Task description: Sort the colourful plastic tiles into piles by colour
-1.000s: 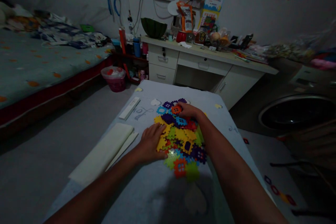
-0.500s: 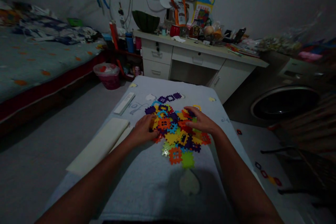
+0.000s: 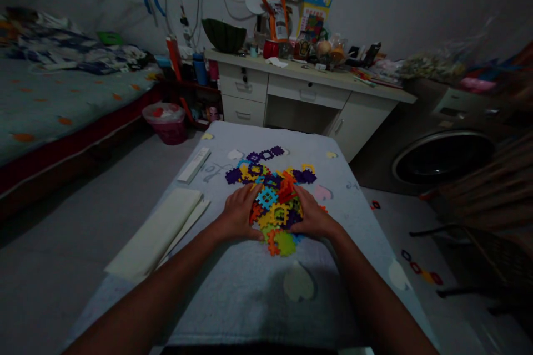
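A heap of flat, toothed plastic tiles (image 3: 272,199) in purple, blue, orange, yellow and green lies in the middle of a low table under a grey cloth (image 3: 250,288). My left hand (image 3: 238,214) cups the heap's left side, fingers curved against the tiles. Against the right side my right hand (image 3: 313,216) presses in the same way. The two hands squeeze the pile between them. A few purple tiles (image 3: 266,153) lie loose beyond the heap.
A folded cream cloth (image 3: 160,233) and a slim white box (image 3: 194,165) lie on the table's left. Behind stand a cluttered white desk (image 3: 308,86), a pink bin (image 3: 166,122), a bed (image 3: 54,105) at left and a washing machine (image 3: 445,158) at right. Tiles (image 3: 420,273) lie on the floor.
Both hands have moved inward and toward me, pushing the spread tiles into a tighter heap. The right hand left the far side of the pile and now flanks it.
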{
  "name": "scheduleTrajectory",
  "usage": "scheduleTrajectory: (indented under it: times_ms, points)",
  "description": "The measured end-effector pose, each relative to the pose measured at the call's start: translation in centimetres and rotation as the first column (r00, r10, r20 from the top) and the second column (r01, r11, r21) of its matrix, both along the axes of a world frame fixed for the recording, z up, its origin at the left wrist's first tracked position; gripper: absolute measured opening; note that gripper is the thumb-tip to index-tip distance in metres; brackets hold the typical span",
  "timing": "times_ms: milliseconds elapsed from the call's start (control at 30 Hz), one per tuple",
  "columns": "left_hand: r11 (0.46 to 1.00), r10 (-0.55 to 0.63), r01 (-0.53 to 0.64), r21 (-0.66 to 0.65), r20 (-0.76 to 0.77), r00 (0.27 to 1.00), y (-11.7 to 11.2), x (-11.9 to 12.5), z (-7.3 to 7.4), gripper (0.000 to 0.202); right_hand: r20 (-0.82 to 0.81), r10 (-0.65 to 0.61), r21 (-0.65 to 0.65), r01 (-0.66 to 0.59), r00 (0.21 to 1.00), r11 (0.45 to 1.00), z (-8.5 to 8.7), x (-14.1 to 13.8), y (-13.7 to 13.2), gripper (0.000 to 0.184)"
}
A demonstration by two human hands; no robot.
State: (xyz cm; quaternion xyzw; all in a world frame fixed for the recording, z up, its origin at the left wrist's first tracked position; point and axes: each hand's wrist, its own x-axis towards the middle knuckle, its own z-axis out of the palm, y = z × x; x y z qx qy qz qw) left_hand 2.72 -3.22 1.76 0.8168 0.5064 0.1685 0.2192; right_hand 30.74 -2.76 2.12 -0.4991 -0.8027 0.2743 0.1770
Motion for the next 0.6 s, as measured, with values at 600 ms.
scheduleTrajectory:
  times_ms: [600]
  points:
    - [0.947, 0.317, -0.310, -0.084, 0.396, 0.862, 5.2, 1.7, 3.0, 0.100, -0.562, -0.228, -0.216, 0.124, 0.795, 0.968, 3.5, -6.4, 6.9, 0.092]
